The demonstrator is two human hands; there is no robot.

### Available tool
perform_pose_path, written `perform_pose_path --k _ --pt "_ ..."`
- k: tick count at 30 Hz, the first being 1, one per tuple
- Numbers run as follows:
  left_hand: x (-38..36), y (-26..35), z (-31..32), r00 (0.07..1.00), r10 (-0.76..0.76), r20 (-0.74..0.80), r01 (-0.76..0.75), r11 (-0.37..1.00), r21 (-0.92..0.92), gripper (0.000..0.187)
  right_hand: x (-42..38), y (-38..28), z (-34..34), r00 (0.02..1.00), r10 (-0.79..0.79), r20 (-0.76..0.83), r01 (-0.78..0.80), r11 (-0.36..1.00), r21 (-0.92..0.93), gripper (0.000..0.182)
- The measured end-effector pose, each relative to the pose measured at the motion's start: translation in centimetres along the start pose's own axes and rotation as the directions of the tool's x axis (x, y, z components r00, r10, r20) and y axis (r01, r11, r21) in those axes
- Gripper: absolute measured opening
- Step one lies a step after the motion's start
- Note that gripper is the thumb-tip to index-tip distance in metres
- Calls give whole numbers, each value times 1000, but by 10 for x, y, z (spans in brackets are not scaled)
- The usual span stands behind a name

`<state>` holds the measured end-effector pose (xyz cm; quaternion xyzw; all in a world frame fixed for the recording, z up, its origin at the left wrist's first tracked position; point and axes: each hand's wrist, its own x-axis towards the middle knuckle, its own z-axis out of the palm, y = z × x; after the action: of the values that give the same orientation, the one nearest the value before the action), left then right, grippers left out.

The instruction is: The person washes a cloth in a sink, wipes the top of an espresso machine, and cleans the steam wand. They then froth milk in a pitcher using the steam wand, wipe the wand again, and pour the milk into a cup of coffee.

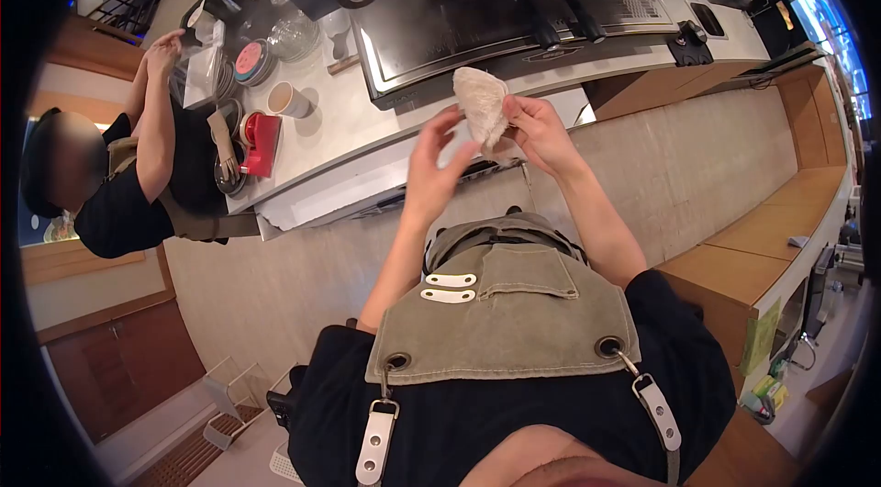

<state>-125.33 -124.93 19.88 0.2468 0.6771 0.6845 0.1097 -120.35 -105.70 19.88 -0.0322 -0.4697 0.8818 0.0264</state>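
Note:
A crumpled white cloth (480,101) is held up in front of the espresso machine's front edge. My right hand (546,136) pinches its right side between thumb and fingers. Close to the cloth's lower left, my left hand (439,166) has its fingers curved and apart, slightly blurred; it does not appear to grip the cloth. Beyond both hands is the black and steel espresso machine (431,42), with its drip tray and two black-handled portafilters (541,26) in view.
On the white counter (344,134) stand a paper cup (287,100), a red device (262,144), a stack of round lids (252,62) and glassware (294,35). At left, a co-worker (138,147) in a black cap reaches over the counter. A wooden cabinet (734,271) stands right.

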Motion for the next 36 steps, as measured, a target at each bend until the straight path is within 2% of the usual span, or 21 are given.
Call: perform_pose_path --k 1,4,7,10,11,13,15,17,18,20,21,22,23,24,25,26,27,29,32,34,36 --pt "3 3 7 994 55 94 -55 998 0 43 2 -3 1 1000 13 17 -13 1000 17 42" --pt "13 18 16 997 34 70 -36 999 31 38 7 -17 4 1000 24 9 -24 1000 8 43" --pt "14 9 9 988 -108 106 115 991 -62 30 10 -25 -4 1000 13 16 -12 1000 -25 42" --pt "19 14 2 996 -73 -47 79 983 164 28 7 -42 -6 1000 0 -9 -1 999 -49 41" --pt "22 20 0 995 -49 -81 59 991 119 28 5 -48 -8 1000 -3 -29 2 998 -55 40" --pt "32 38 -2 988 -6 -153 11 1000 29 28 -7 -53 -28 1000 1 3 -1 997 81 48" --pt "46 58 -1 998 8 -67 -8 1000 -12 23 -24 -63 -29 998 -8 56 -9 954 300 54" --pt "55 78 -2 995 -50 84 45 997 57 21 -20 -42 -34 984 -97 152 109 991 -74 60" --pt "63 82 1 978 -72 194 50 992 116 20 -14 -3 -49 959 -223 176 284 797 -534 60" --pt "77 78 4 951 -26 308 -85 936 342 21 -3 30 -30 974 -221 56 227 918 -324 59" --pt "81 69 3 939 2 344 -165 880 445 23 -13 42 -5 1000 28 -7 -23 914 404 58" --pt "76 74 2 955 -31 296 -107 893 437 25 -20 54 -15 1000 19 0 -18 948 318 54" --pt "71 68 -3 961 43 271 -160 891 425 26 -29 57 -26 998 -34 46 29 993 113 52" --pt "62 64 -9 974 38 225 -129 905 405 27 -37 59 -37 992 -86 91 95 991 -91 50" --pt "53 59 -18 983 35 182 -104 917 385 27 -46 56 -45 969 -151 197 218 894 -391 49" --pt "43 47 -28 991 0 132 -52 918 392 27 -54 54 -50 955 -157 250 268 819 -507 50" --pt "33 33 -36 997 -36 73 5 921 389 27 -64 48 -53 964 -114 241 231 806 -545 50" --pt "15 15 -53 975 -223 16 207 927 312 29 -81 35 -61 991 25 129 47 849 -526 51" --pt "1 16 -65 925 -376 48 375 926 34 33 -98 7 -78 992 125 13 -99 846 -524 52" --pt "5 27 -62 954 -296 57 291 856 -426 35 -112 -16 -94 986 160 -46 -159 824 -544 53" --pt "22 39 -47 981 -195 -14 119 652 -749 39 -131 -47 -110 978 184 -93 -205 802 -561 54"
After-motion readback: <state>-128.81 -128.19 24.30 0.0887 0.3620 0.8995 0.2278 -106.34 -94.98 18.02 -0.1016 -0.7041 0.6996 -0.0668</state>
